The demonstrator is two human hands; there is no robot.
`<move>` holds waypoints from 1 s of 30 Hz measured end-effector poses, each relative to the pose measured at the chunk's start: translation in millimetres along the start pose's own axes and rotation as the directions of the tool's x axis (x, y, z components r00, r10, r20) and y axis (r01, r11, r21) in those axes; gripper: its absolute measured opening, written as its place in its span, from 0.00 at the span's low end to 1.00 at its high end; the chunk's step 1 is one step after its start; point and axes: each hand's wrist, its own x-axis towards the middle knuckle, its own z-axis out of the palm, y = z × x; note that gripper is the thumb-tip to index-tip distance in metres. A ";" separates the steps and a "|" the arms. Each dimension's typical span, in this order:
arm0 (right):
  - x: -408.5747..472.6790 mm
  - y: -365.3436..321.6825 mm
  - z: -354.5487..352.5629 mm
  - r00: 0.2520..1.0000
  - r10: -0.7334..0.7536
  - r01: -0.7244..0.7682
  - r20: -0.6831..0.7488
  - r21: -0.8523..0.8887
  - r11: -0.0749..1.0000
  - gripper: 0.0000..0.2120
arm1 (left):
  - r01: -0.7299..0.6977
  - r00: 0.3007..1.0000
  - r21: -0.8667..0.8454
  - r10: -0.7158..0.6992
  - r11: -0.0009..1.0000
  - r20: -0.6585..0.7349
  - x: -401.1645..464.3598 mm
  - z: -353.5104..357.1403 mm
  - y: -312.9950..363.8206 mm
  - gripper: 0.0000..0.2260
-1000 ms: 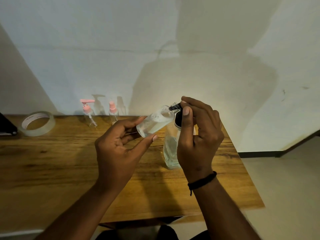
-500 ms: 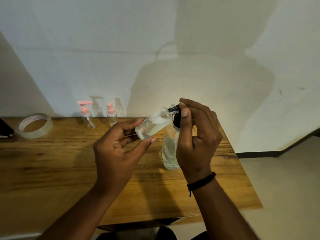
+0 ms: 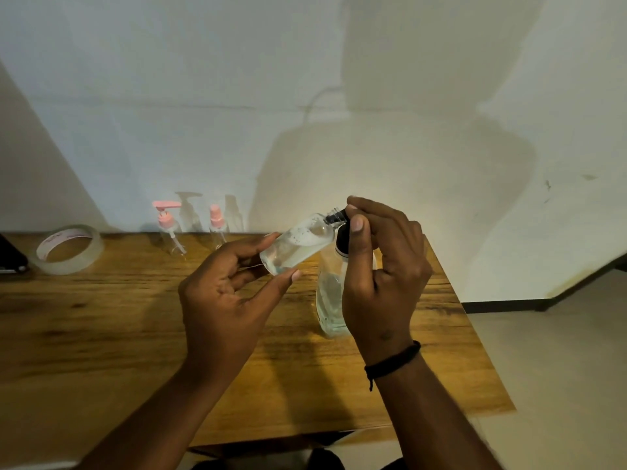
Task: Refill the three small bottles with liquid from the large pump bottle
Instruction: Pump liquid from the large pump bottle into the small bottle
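Observation:
My left hand (image 3: 230, 293) holds a small clear bottle (image 3: 297, 244) tilted, its open neck up against the black nozzle of the large pump bottle (image 3: 330, 300). The small bottle holds clear liquid with bubbles. My right hand (image 3: 380, 266) grips the black pump head from above, thumb on its front. The large bottle stands on the wooden table (image 3: 101, 334), partly hidden behind my right hand. Two more small clear bottles stand at the back by the wall: one with a pink pump top (image 3: 168, 228), one with a pink spray cap (image 3: 217, 225).
A roll of clear tape (image 3: 68, 249) lies at the back left of the table. A dark object (image 3: 10, 259) sits at the left edge. The table's right edge runs close beside the large bottle; floor lies beyond it.
Both hands and the bottles keep their pose; only the view has shifted slightly. The small bottle stays against the pump nozzle.

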 end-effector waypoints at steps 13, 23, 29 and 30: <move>0.4 -1.4 -1.2 1.000 -0.001 0.001 -0.001 0.001 1.000 0.11 | -0.023 1.000 0.004 0.023 1.000 0.008 -0.1 -0.5 -0.7 0.21; 0.3 0.0 1.2 1.000 0.000 0.000 -0.003 0.023 1.000 0.11 | -0.028 1.000 0.021 0.028 0.999 0.014 0.7 -1.1 -1.4 0.21; 6.1 -5.7 -4.7 1.000 -0.026 0.026 -0.010 -0.003 1.000 0.12 | -0.024 1.000 -0.009 0.024 1.000 0.013 -1.2 0.7 1.0 0.21; 5.9 -6.0 -4.7 1.000 -0.027 0.027 -0.014 -0.002 1.000 0.12 | -0.023 1.000 -0.010 0.023 1.000 0.015 -0.9 0.9 1.3 0.21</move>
